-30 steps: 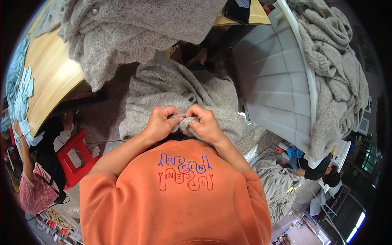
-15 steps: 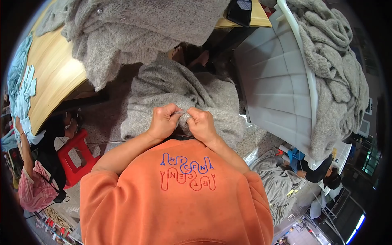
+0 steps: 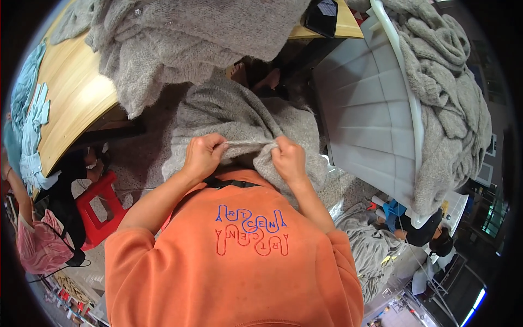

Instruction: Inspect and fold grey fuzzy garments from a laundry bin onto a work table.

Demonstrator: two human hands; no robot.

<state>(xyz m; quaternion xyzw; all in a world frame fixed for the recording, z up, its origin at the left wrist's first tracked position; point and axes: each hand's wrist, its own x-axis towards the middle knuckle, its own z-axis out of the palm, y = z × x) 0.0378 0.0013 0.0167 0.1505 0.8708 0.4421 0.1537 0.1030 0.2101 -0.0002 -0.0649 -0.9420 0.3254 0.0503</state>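
Note:
A fuzzy grey knitted garment (image 3: 218,111) lies bunched in front of me, draped over my lap. My left hand (image 3: 202,154) is closed, pinching the garment's near edge between thumb and fingers. My right hand (image 3: 289,158) grips the same edge a short way to the right. Between the two hands the edge is stretched into a taut, nearly straight line. Below my right hand, a fold of the knit hangs down. The tips of my right fingers are partly hidden in the cloth.
More grey knitwear (image 3: 180,38) hangs over the wooden table (image 3: 81,82) ahead, near a dark phone-like device (image 3: 320,19). At right stands a large grey plastic bin (image 3: 365,120) heaped with knits (image 3: 449,87). A red stool (image 3: 98,210) and another person's arm (image 3: 20,191) are at left.
My hands have moved apart, left hand leftward and right hand rightward, drawing the knit edge taut between them. The person at left has shifted an arm.

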